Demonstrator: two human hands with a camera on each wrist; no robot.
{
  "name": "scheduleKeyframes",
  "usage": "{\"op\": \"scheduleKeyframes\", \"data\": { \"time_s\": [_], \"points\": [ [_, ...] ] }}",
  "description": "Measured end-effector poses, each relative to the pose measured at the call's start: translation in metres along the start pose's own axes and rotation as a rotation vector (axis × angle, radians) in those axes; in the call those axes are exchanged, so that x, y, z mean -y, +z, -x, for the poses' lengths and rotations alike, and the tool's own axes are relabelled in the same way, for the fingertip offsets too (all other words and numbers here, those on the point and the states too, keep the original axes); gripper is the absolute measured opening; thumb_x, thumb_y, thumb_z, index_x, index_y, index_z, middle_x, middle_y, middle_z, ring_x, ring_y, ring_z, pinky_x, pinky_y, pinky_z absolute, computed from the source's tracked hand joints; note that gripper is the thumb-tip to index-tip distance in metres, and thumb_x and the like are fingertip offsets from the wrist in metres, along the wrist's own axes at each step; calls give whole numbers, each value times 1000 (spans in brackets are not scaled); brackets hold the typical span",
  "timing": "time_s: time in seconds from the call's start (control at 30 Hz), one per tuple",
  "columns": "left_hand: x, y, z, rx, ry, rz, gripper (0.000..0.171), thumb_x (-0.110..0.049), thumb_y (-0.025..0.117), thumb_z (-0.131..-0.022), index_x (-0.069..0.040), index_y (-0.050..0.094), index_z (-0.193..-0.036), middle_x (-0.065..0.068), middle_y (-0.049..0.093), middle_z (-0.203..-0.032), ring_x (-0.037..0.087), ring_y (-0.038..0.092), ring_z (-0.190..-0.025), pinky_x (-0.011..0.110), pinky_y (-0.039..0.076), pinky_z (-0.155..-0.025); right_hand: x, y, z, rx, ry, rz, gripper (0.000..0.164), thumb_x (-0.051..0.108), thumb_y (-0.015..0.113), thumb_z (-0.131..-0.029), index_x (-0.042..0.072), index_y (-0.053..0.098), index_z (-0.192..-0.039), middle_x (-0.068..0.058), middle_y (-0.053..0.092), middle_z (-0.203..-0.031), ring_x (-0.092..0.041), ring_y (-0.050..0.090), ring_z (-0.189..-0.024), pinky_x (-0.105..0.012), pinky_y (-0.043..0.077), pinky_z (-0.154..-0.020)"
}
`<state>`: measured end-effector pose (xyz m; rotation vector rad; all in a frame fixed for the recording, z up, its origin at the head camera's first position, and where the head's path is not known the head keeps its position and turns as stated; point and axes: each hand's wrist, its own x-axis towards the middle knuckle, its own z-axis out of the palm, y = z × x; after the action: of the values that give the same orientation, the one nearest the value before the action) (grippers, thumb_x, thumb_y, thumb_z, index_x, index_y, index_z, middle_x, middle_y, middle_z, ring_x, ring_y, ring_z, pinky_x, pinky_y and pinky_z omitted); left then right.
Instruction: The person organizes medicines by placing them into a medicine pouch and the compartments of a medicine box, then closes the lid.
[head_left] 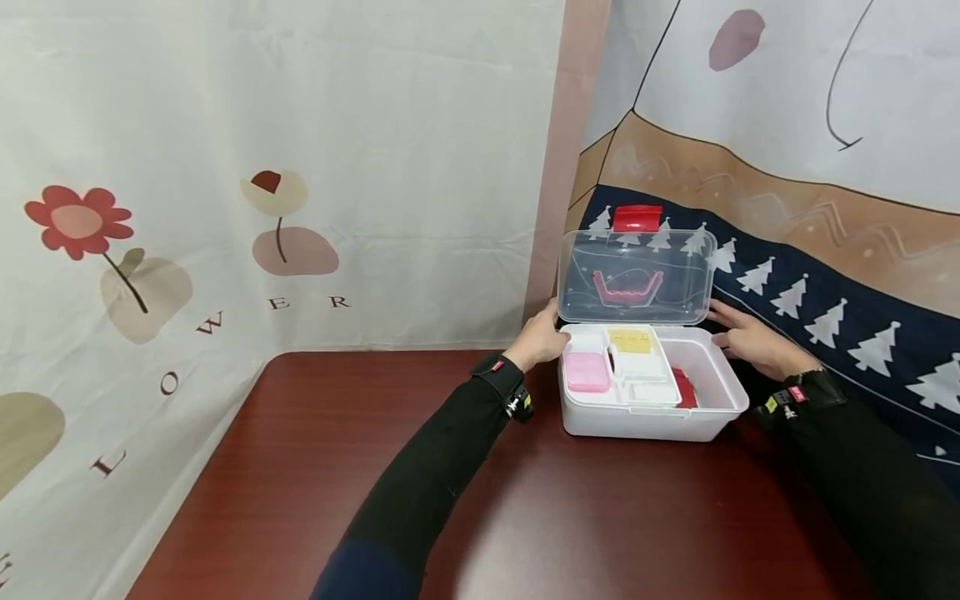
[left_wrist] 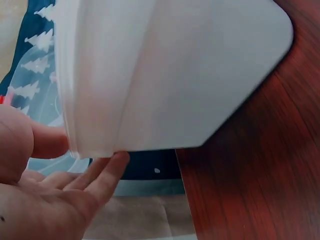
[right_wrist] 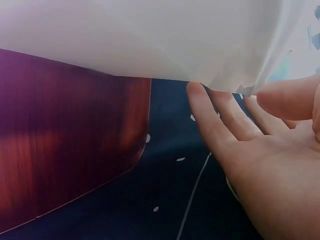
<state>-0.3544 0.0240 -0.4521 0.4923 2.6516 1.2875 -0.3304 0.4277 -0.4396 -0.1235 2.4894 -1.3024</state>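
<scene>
A white plastic storage box point(head_left: 637, 423) stands at the right end of the table, its clear lid point(head_left: 581, 283) raised upright at the back. The lid carries a red latch point(head_left: 637, 218) and a pink handle point(head_left: 628, 293). My left hand point(head_left: 538, 337) grips the box's back left corner, thumb at the rim and fingers behind. At the back right corner, my right hand point(head_left: 761, 343) holds the other end the same way. Inside sits a white divided tray point(head_left: 648, 367) with a pink compartment lid point(head_left: 587, 372) and a yellow patch point(head_left: 630, 340). Something red point(head_left: 684, 387) lies beside the tray.
The dark red-brown wooden table point(head_left: 390, 417) extends left and forward of the box. A white printed curtain point(head_left: 420, 167) hangs along its back edge. Navy cloth with white trees point(head_left: 795, 292) hangs close behind the box and right hand.
</scene>
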Motion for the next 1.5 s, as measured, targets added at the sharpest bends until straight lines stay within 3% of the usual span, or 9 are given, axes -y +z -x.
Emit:
{"op": "scheduleKeyframes", "data": {
  "time_s": [0.27, 0.4, 0.5, 0.7, 0.87, 0.97, 1.03, 1.3, 1.5],
  "points": [
    [1, -2, 13, -1, 53, -52, 72, -18, 57, -114, -16, 23, -177, 12, 43, -177, 30, 66, -143, 44, 53, -118, -6, 13, 15, -62, 8, 4, 89, 1, 42, -110, 19, -14, -176, -24, 4, -185, -58, 31, -161, -68, 44, -122],
    [9, -6, 25, -1, 92, -48, 73, -16, 56, -114, -16, 21, -178, 13, 41, -178, 29, 68, -142, 43, 55, -117, -5, 26, 26, -81, -18, 32, 85, 6, 44, -113, 18, -11, -177, -23, 8, -184, -56, 37, -159, -37, 60, -108],
    [16, -10, 38, 20, 105, -38, 75, -18, 54, -115, -15, 15, -179, 12, 36, -180, 29, 64, -147, 43, 54, -119, -5, 38, 36, -96, -55, 22, 83, 7, 45, -114, 17, -7, -177, -25, 12, -183, -56, 39, -157, -19, 58, -95],
    [27, -21, 58, 47, 137, -43, 76, -20, 52, -116, -12, 10, -179, 15, 36, -180, 31, 61, -150, 44, 53, -121, 1, 59, 52, -121, -93, 36, 81, 10, 47, -115, 18, -2, -178, -25, 18, -181, -53, 45, -154, -28, 63, -100],
    [29, -22, 66, 54, 154, -27, 75, -18, 51, -116, -16, 11, -179, 12, 34, -181, 32, 61, -150, 44, 53, -120, 0, 72, 68, -164, -104, 34, 80, 15, 51, -116, 17, 1, -178, -25, 20, -181, -8, 64, -137, -22, 62, -96],
    [31, -23, 70, 47, 166, -14, 74, -17, 52, -116, -18, 13, -179, 14, 37, -180, 33, 62, -149, 44, 55, -118, -1, 79, 74, -180, -129, -1, 81, 13, 54, -115, 13, 2, -178, -27, 20, -179, 20, 56, -119, -13, 58, -90],
    [34, -26, 73, 36, 172, -6, 73, -16, 52, -116, -17, 16, -179, 15, 39, -179, 32, 63, -147, 44, 55, -117, -1, 84, 75, -186, -145, -15, 82, 12, 55, -115, 12, 4, -178, -27, 21, -178, 24, 55, -114, -11, 58, -89],
    [53, -41, 93, -64, 194, -4, 69, -15, 55, -114, -9, 25, -176, 14, 39, -177, 31, 69, -140, 42, 56, -115, 13, 104, 61, -178, -160, -10, 80, 11, 56, -114, 19, 9, -179, -20, 28, -179, 18, 59, -119, -14, 59, -93],
    [71, -58, 115, -136, 174, 17, 67, -15, 56, -114, -5, 28, -174, 20, 42, -173, 34, 70, -138, 43, 57, -114, 32, 128, 47, -175, -190, 10, 76, 14, 56, -114, 21, 15, -178, -14, 34, -179, -25, 63, -142, -33, 63, -102]
  ]
}}
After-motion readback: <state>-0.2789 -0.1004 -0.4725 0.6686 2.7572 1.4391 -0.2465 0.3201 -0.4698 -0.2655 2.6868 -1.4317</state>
